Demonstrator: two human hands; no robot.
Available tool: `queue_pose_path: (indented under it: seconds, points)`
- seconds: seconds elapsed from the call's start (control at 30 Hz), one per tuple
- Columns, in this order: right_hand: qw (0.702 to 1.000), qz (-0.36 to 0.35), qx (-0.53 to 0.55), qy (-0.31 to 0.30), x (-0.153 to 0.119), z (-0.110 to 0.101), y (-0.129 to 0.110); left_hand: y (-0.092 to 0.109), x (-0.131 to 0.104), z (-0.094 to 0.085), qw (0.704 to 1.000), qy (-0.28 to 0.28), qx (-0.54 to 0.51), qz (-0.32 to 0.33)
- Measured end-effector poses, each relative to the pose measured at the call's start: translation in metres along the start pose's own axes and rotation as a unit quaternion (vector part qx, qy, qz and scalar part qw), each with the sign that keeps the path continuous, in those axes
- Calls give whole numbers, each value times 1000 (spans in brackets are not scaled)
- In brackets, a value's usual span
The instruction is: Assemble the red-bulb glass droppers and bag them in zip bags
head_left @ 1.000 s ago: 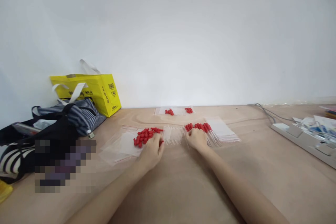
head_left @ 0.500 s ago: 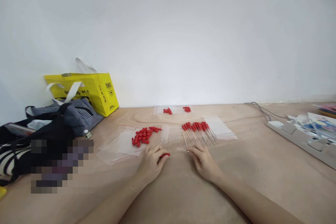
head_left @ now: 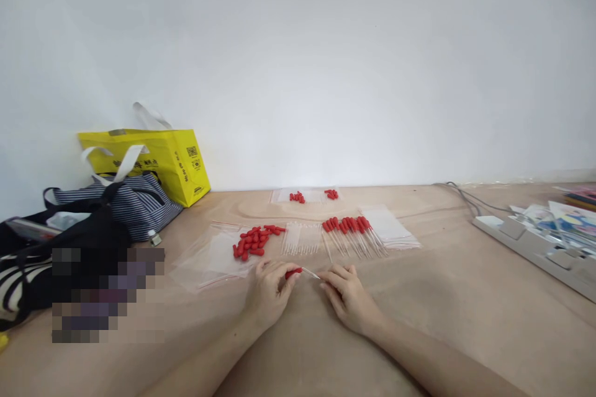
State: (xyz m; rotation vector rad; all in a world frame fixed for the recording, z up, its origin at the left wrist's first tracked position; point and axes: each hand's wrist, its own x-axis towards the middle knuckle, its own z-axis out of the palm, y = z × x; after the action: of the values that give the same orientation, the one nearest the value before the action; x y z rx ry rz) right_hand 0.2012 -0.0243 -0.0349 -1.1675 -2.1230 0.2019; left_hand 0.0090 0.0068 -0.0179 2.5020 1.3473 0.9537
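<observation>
Tube (head_left: 311, 273) moved over to red bulb (head_left: 292, 273) vs b4; L hand (head_left: 269, 293) pinching bulb, R hand (head_left: 348, 296) pinching tube, bulb pile (head_left: 254, 242) @ 11 o'clock.

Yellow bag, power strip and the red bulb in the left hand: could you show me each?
Yellow bag (head_left: 166, 161), head view: front panel.
Power strip (head_left: 534, 248), head view: top face, near the middle.
Held red bulb (head_left: 293, 273), head view: its exposed part.

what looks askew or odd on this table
Nothing looks spilled or damaged. The clear bags by the loose red bulbs lie fanned askew, edges overlapping unevenly. Beside the black bag, a blocky pixelated patch looks odd, hiding whatever is there.
</observation>
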Motion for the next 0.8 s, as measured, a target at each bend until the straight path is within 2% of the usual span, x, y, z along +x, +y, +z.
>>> queue_pose_path:
  seconds: [0.2,0.33,0.6,0.8]
  points:
    - [1000,-3,17,-8,2,-3,-6,2,-1,1,999,1,-37,-23]
    - [999,-21,-24,-7,4,-5,-4,2,-3,0,999,-7,-37,-18]
    - [991,-90,-94,3,5,-8,7,4,-6,-1,998,-31,-23,40]
    - [989,-103,-105,8,6,-8,5,10,-7,-5,995,-28,1,91]
